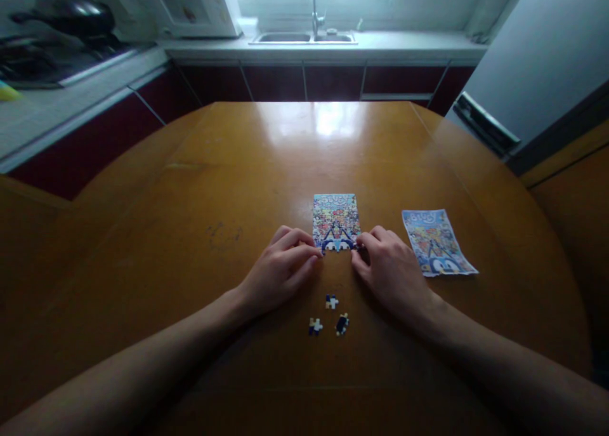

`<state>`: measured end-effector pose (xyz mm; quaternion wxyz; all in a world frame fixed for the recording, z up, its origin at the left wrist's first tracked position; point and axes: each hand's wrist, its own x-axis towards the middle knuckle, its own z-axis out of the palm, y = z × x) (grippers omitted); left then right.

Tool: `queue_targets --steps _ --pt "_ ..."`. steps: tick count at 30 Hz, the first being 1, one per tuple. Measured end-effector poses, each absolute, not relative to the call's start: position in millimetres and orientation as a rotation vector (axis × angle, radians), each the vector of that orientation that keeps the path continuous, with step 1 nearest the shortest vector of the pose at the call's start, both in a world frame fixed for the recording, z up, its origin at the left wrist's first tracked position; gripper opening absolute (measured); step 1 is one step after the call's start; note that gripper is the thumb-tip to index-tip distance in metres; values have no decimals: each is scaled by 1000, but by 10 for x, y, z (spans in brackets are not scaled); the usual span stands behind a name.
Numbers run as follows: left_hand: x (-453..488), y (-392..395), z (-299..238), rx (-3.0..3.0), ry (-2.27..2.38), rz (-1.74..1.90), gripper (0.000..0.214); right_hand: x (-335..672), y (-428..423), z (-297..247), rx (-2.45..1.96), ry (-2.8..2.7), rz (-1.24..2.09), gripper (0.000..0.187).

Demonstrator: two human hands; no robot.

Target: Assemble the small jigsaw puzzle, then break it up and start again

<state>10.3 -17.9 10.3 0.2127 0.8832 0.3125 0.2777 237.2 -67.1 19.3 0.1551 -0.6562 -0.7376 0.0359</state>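
Note:
A nearly full jigsaw puzzle [335,217] lies flat on the table between my hands, its lower edge uneven with knobs and gaps. My left hand [284,266] rests at its lower left corner, thumb and fingers drawn together against the edge. At the lower right corner, my right hand [391,266] is closed, with a small dark puzzle piece [360,247] partly showing at the fingertips. Closer to me lie three loose pieces: a blue and white piece [332,301], another white and dark piece [314,326], and a mostly dark piece [342,324].
Right of my right hand lies a creased paper picture [436,242] with a matching penguin design. Everything sits on a glossy wooden table [228,188]. Beyond it are a counter with a sink [304,38], a stove with a wok [71,14] and a fridge [542,61].

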Motion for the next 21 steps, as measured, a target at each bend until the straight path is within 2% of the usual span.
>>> queue_targets --steps 16,21 --pt "106 -182 105 2454 862 768 16 2452 -695 205 -1814 -2128 248 20" --pt "108 -176 100 2453 864 766 16 2506 -625 173 -1847 -2023 341 17"
